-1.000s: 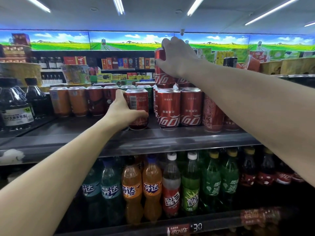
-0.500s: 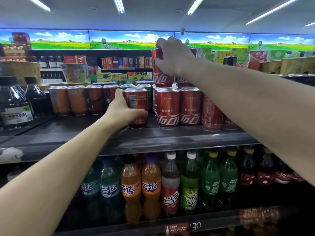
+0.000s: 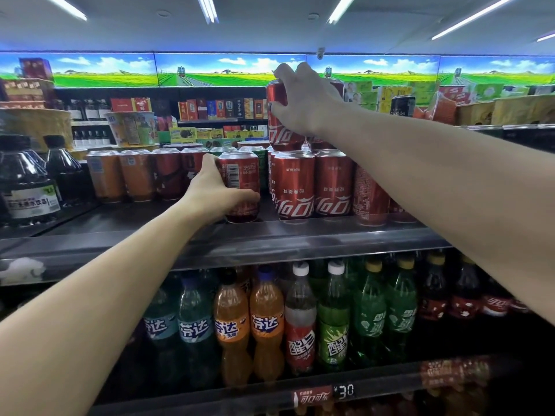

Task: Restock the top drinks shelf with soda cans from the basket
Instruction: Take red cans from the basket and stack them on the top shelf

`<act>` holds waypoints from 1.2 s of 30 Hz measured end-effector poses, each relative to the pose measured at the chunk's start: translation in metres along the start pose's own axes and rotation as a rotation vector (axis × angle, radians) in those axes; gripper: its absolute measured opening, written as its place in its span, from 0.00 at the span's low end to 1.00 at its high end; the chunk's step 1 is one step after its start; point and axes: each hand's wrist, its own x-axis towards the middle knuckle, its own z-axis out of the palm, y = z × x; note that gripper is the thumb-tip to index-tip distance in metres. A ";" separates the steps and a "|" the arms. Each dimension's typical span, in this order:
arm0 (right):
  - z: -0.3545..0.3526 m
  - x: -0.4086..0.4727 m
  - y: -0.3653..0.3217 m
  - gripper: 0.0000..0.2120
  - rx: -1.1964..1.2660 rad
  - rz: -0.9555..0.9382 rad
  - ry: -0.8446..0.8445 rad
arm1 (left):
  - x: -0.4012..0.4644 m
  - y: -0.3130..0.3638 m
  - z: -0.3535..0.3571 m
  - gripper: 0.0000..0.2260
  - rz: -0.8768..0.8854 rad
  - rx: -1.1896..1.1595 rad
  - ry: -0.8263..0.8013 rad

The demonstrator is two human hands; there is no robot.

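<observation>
Dark, round-shouldered plastic jugs (image 3: 25, 181) stood at the far left of the smooth metal top shelf (image 3: 270, 235), beside a row of orange and red cylindrical cans (image 3: 136, 175). The left hand (image 3: 216, 193) wrapped its grip around an upright red soda can (image 3: 240, 178) standing at the shelf's front edge. Just beside it sat glossy red cola cans (image 3: 312, 184). The right hand (image 3: 303, 97) clasped the upper red can (image 3: 280, 121) from above, on the second tier, resting atop those cans. Below stood ribbed plastic bottles (image 3: 267, 322).
</observation>
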 end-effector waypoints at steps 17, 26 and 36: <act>-0.028 -0.043 0.011 0.07 0.606 0.109 0.512 | -0.022 0.025 -0.011 0.34 0.146 -0.010 0.183; -0.056 -0.075 0.014 0.30 0.951 0.053 -0.250 | -0.026 0.090 -0.016 0.37 0.358 -0.063 0.240; -0.072 -0.061 0.023 0.18 0.832 0.162 0.013 | -0.019 0.124 0.008 0.42 0.389 -0.081 0.110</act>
